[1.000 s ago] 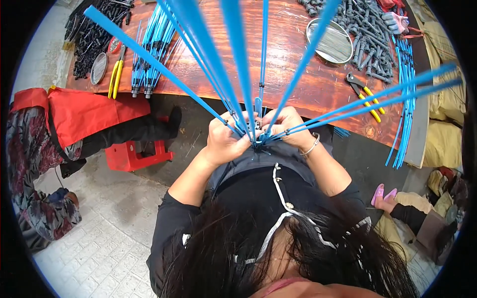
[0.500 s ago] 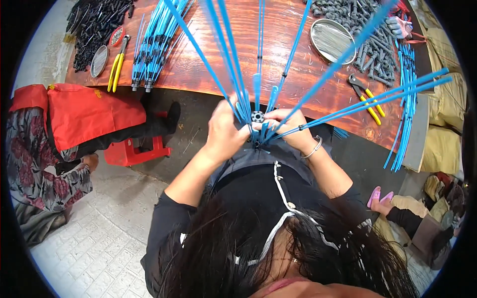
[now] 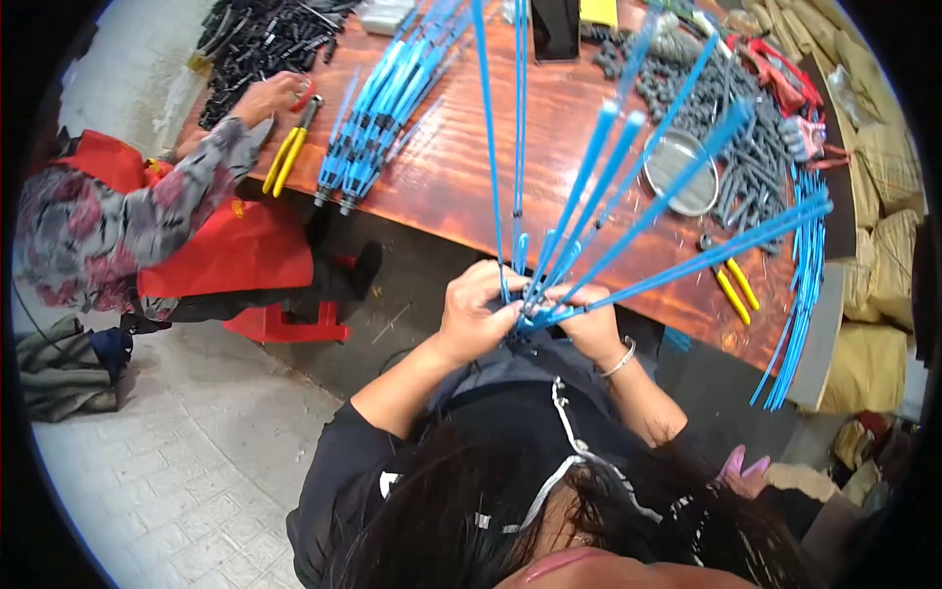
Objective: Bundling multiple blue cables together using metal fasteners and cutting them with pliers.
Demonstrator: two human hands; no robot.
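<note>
Both hands meet just near of the wooden table [image 3: 461, 187], the left hand [image 3: 478, 312] and right hand [image 3: 589, 322] pinching the hub of a fan of blue umbrella ribs [image 3: 589, 211]. The ribs spread up and away over the table, toward a round metal dish [image 3: 681, 173] on its far right.

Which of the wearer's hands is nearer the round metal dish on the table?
Right. The right hand grips the blue rods' hub below the metal dish; the left hand is farther left.

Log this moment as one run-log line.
left hand: gripping blue rods at hub | right hand: pinching same hub | wooden table: yellow pliers
</note>
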